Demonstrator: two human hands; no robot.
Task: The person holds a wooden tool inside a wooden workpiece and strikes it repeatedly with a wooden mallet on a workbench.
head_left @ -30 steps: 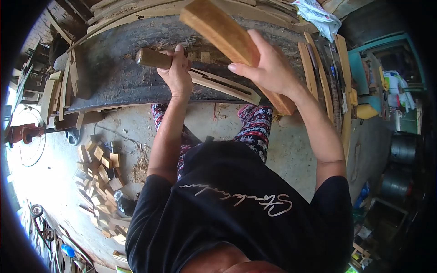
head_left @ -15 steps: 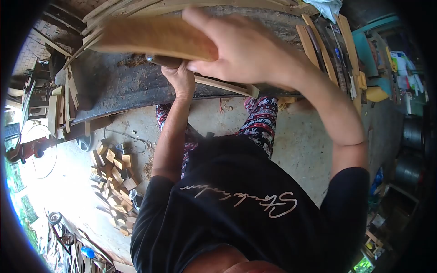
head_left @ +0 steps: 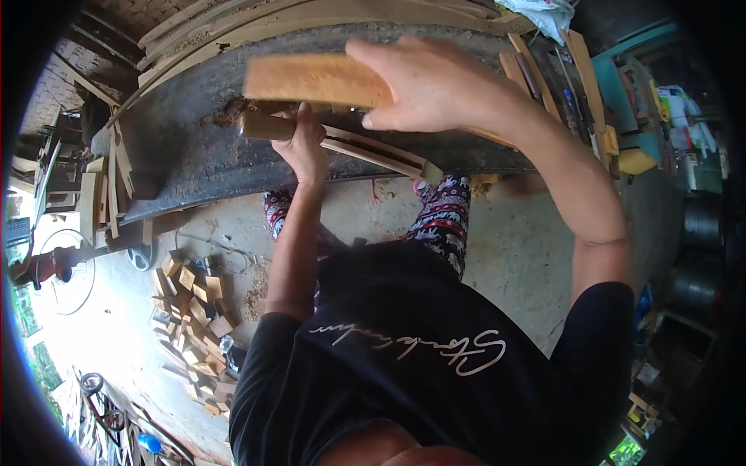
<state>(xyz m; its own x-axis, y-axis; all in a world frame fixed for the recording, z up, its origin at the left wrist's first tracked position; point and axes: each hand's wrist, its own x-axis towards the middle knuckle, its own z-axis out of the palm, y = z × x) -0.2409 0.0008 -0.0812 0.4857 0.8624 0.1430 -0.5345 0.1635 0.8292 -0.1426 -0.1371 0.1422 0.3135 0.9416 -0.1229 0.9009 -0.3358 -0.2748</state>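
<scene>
My left hand (head_left: 303,147) is wrapped round a thick wooden chisel handle (head_left: 260,126), whose blunt end points left; the blade is hidden. A long, narrow piece of wood (head_left: 369,149) with a dark groove along it lies under and to the right of this hand, reaching the bench's near edge. In my right hand (head_left: 423,81) is a flat wooden block (head_left: 315,80), gripped at its right end. The block hangs above and just beyond the chisel handle, with a small gap in view between them. Its left end is slightly blurred.
Shavings (head_left: 237,109) lie on the dark workbench (head_left: 179,147). Long strips (head_left: 256,19) line its far side. Tools and wood pieces (head_left: 579,101) are at the right. Several wood offcuts (head_left: 194,311) are heaped on the floor at left, beyond a red clamp-like fixture (head_left: 54,264).
The wooden block in my right hand has moved right and looks smaller and sharper. My left hand with the chisel handle sits slightly lower in view, and more of the handle shows.
</scene>
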